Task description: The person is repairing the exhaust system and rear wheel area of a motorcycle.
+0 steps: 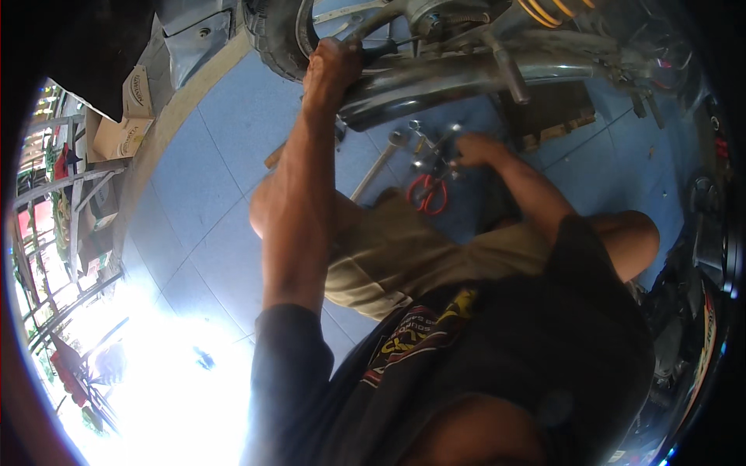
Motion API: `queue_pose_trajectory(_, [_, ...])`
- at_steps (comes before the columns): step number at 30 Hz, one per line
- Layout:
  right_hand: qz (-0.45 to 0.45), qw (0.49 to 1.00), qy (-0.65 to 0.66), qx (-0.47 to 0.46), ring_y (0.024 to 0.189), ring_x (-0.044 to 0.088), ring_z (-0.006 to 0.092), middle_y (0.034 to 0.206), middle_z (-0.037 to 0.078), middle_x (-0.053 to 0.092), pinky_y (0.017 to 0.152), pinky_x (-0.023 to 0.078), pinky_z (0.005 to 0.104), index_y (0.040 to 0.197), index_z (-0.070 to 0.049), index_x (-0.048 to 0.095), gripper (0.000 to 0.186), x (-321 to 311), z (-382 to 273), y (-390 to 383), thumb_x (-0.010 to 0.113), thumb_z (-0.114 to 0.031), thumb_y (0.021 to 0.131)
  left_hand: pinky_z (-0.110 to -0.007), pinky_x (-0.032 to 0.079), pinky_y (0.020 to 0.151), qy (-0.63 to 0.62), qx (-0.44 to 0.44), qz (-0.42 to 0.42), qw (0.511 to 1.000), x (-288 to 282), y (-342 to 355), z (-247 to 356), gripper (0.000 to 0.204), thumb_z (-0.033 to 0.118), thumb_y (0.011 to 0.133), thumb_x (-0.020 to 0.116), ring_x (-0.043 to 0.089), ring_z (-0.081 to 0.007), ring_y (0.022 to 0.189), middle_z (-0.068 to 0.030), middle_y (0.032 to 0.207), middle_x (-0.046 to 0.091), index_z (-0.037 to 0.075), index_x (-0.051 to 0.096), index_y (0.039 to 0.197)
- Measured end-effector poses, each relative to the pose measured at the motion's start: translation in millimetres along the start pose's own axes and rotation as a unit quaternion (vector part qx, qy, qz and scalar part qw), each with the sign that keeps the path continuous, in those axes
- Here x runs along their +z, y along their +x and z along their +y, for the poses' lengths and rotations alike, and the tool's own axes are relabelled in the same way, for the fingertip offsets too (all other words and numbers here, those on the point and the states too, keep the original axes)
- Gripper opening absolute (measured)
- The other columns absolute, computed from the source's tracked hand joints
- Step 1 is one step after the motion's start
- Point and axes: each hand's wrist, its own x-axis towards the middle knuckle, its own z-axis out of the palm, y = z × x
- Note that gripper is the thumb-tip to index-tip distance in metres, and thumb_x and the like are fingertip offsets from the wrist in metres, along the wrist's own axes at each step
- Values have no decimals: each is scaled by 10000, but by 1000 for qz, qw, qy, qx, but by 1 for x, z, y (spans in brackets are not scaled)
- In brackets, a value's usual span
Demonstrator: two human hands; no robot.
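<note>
My left hand (336,66) is raised beside the motorcycle's wheel (277,43), its fingers closed round a dark-handled screwdriver (381,51). The thin shaft of the screwdriver points right, toward the hub area above the exhaust pipe (435,89). Down on the blue tiles, my right hand (475,149) reaches into a loose group of metal tools. Its fingertips are blurred, so whether it grips one of them is unclear. Close by lie a pair of red-handled scissors or pliers (428,194) and a long wrench (377,167).
The motorcycle spans the far side, with a footpeg (509,70) jutting toward me. A dark wooden block (548,116) sits beneath it. Cardboard boxes (124,116) stand at left beyond a raised floor edge (167,109). Another motorcycle (684,334) is at right.
</note>
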Motion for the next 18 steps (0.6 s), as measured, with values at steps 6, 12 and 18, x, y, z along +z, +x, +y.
queue_pose_trajectory(6, [262, 963, 61, 1, 948, 640, 372, 991, 182, 643, 762, 532, 463, 990, -40, 654, 321, 1, -74, 71, 650, -318, 830, -444, 464, 934, -27, -17, -26, 999, -6, -3, -4, 602, 466, 860, 583, 586, -435, 1091, -362, 1064, 596, -119, 650, 982])
queue_pose_trajectory(12, [160, 987, 17, 16, 926, 646, 375, 968, 235, 649, 783, 529, 461, 991, 4, 639, 325, 3, -76, 123, 642, -276, 827, -453, 471, 912, -28, -21, -9, 999, -4, -5, 2, 545, 462, 866, 580, 586, -439, 1077, -333, 1050, 610, -64, 663, 979])
queue_pose_trajectory(18, [201, 973, 88, -65, 923, 646, 380, 962, 231, 656, 822, 516, 453, 1049, -15, 620, 317, -7, -94, 74, 668, -200, 796, -446, 445, 967, -22, -63, -79, 995, -6, -14, 6, 536, 460, 890, 499, 584, -377, 1130, -241, 1181, 613, 14, 612, 1164])
